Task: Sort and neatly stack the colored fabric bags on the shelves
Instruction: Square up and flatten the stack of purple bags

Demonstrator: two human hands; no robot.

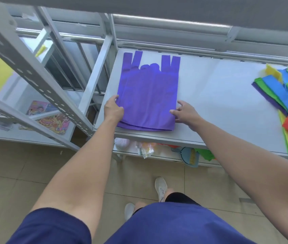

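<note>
I see a beige tiled floor [34,164] below me. One white shoe [160,188] stands on it ahead, with a second white shoe [129,210] nearer to me, and a navy garment [157,226] fills the bottom of my view. Low on the left lie two cartoon picture boards just beside each other, the smaller board [39,107] farther back and the larger board [55,121] closer. Low in the middle, from left to right, I make out a white rounded bundle [122,143], a clear plastic packet [145,149] with yellow and orange inside, and a tilted blue dustpan [190,156] with a yellow toothed edge. Grey metal bars [87,67] and a thick pale rail [171,23] run along the back.
</note>
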